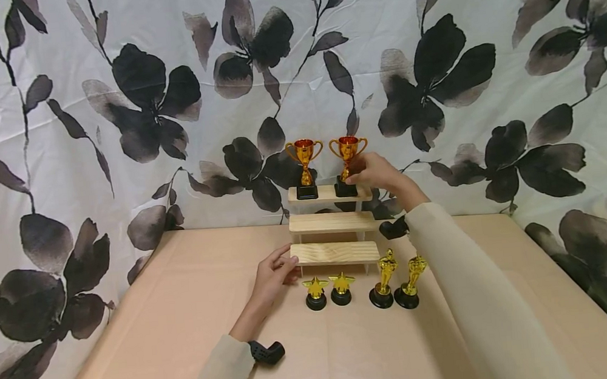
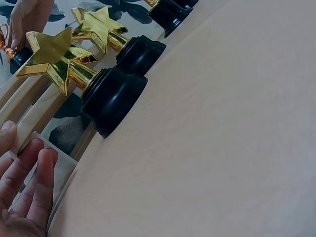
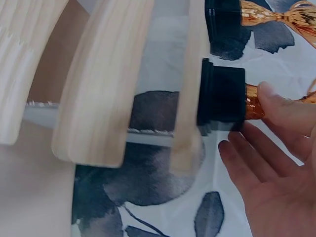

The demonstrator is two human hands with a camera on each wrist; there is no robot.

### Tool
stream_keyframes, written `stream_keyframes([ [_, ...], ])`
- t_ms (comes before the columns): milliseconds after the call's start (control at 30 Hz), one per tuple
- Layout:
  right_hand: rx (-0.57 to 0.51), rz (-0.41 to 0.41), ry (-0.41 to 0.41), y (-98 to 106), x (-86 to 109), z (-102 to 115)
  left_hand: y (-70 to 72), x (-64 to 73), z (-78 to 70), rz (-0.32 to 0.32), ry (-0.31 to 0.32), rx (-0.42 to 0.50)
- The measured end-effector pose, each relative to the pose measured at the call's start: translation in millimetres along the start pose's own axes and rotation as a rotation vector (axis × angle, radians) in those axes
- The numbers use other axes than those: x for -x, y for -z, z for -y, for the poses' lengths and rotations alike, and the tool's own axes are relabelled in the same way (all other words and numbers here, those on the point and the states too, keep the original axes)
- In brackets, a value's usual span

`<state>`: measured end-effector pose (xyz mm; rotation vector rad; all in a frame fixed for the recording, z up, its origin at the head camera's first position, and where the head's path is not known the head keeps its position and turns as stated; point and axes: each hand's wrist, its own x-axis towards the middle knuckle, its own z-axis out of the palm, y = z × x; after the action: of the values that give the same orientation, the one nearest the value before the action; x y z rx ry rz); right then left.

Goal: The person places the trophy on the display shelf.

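Note:
A three-tier wooden display stand (image 1: 337, 252) with clear side supports stands near the back of the table. On its top tier my right hand (image 1: 375, 171) grips a gold trophy cup (image 1: 348, 147) low, thumb against the stem just above the black base (image 3: 222, 94). A matching trophy cup (image 1: 304, 151) stands on the same tier to the left. My left hand (image 1: 270, 275) holds the left end of the lowest tier between thumb and fingers (image 2: 42, 182). Two star trophies (image 1: 316, 293) (image 2: 111, 98) stand upright on the table before the stand.
Two gold figure trophies (image 1: 383, 279) stand on the table at the stand's right front. A peach cloth covers the table (image 1: 184, 323). Behind hangs a white curtain (image 1: 340, 3) with dark flowers. Black wrist devices (image 1: 267, 353) show at both sleeves.

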<state>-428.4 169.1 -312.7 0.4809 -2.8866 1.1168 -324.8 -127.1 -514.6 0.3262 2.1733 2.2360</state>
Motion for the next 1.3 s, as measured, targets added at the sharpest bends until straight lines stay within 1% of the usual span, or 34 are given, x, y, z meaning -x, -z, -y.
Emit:
stream_keyframes([
  [167,0.017,0.006,0.014,12,7.9,5,-0.7,0.1,0.7,-0.004,0.006,0.003],
  [333,0.062,0.012,0.032,23,18.7,10,-0.3,0.7,-0.3,-0.002,0.014,0.009],
  [433,0.07,0.024,0.026,29,25.7,12,0.4,0.9,-0.7,0.002,0.015,0.012],
  [600,0.093,0.016,0.029,38,39.8,12,0.8,1.7,-1.6,-0.004,0.01,0.013],
  [667,0.083,0.01,0.037,40,46.6,9,0.5,1.9,-1.7,-0.007,0.007,0.009],
  [900,0.016,-0.007,0.051,42,79.3,-2,-0.6,1.1,-1.5,-0.009,0.01,-0.007],
  [1167,-0.012,-0.059,0.081,38,121.6,-17,-0.3,1.3,-3.1,0.0,0.008,-0.006],
  [1300,-0.071,-0.075,0.089,36,141.3,-28,-0.4,0.9,-2.7,0.001,0.006,-0.007],
])
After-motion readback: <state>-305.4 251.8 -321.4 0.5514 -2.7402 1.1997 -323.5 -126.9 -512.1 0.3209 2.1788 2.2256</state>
